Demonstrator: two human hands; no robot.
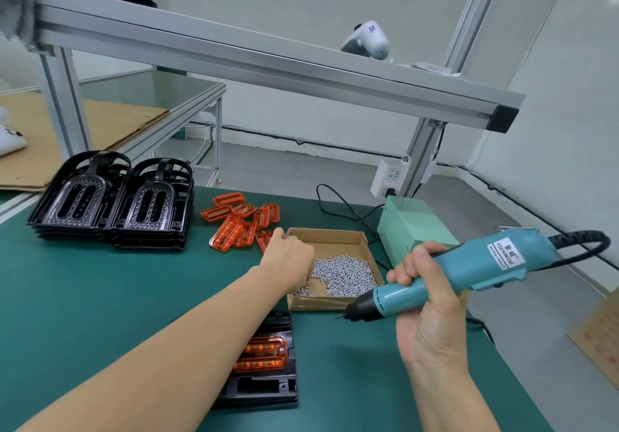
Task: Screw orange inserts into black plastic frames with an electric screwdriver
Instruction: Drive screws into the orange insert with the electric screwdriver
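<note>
Orange insert (263, 354), translucent, seated in black frame (264, 388)

Head view: forward-down over green bench (100, 297), hands near lens

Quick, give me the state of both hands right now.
Left hand: reaching into the screw box; fingers hidden, grip cannot be told.
Right hand: closed around the screwdriver.
</note>
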